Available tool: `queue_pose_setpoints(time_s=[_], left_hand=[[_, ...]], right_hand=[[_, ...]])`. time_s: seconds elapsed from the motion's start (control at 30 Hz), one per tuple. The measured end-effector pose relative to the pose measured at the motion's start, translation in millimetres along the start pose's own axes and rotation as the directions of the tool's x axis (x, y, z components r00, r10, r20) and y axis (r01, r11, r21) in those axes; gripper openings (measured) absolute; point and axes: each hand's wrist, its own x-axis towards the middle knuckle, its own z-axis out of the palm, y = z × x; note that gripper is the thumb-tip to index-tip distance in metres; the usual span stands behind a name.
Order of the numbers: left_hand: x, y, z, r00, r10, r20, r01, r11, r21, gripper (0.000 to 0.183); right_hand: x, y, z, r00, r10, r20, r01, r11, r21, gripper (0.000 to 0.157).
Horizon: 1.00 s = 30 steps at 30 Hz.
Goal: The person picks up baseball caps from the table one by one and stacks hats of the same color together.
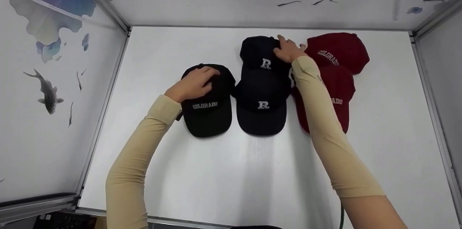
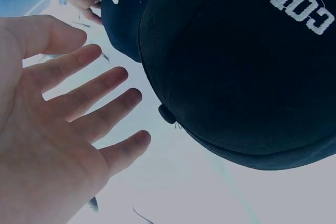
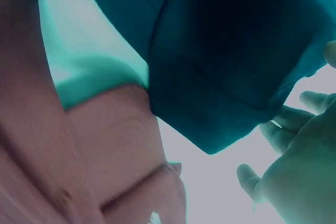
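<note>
A black cap (image 1: 207, 122) lettered COLORADO lies at the left of the group, brim toward me. My left hand (image 1: 193, 84) hovers over its crown; in the left wrist view the fingers (image 2: 105, 85) are spread and straight, apart from the cap's button. Two navy caps with a white R lie in the middle, the front navy cap (image 1: 261, 122) overlapping the back navy cap (image 1: 254, 50). At the back cap's right edge is my right hand (image 1: 288, 50), fingers extended. In the right wrist view its fingertips (image 3: 278, 135) meet that navy cap's edge.
Two overlapping red caps lie at the right, a back red cap (image 1: 353, 50) and a front red cap (image 1: 341, 84) partly hidden by my right sleeve (image 1: 325, 113). All rest on a white table (image 1: 216, 171) with printed panels (image 1: 216, 1) along its back and left sides.
</note>
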Motion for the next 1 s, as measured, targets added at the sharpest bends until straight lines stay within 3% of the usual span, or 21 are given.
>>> queue_pose_setpoints(time_s=[0.17,0.4,0.5,0.63,0.73,0.83,1.0], left_hand=[[-1.6,-1.4,1.3,1.000,-0.001,-0.007,0.001,1.000,-0.005,0.041],[-2.5,-2.2,0.8,1.000,-0.016,-0.005,0.016,1.000,-0.008,0.041],[-1.0,-3.1,-0.2,1.000,-0.022,-0.002,0.022,1.000,-0.004,0.041],[-0.8,-3.2,-0.9,1.000,-0.027,-0.003,0.027,1.000,-0.008,0.040],[-1.2,-1.4,-0.5,1.000,-0.021,-0.007,0.021,1.000,-0.020,0.040],[-2.2,-0.1,0.4,1.000,-0.015,-0.012,0.015,0.999,-0.031,0.040],[-3.4,-2.1,1.1,1.000,-0.021,-0.005,0.021,0.998,-0.052,0.040]], right_hand=[[-2.0,7.7,-2.4,0.998,0.001,-0.056,0.000,1.000,0.029,0.070],[-5.4,6.4,-16.4,0.977,-0.103,-0.187,0.133,0.979,0.154,0.066],[-9.4,2.2,-23.9,0.948,-0.191,-0.254,0.248,0.945,0.215,0.051],[-19.8,-10.6,-39.5,0.926,-0.273,-0.261,0.354,0.870,0.343,0.030],[-29.7,-20.1,-55.0,0.939,-0.255,-0.230,0.332,0.848,0.414,0.017],[-36.0,-24.3,-69.0,0.948,-0.229,-0.221,0.304,0.854,0.421,0.009],[-47.0,-18.5,-86.0,0.948,-0.195,-0.250,0.285,0.868,0.405,0.021]])
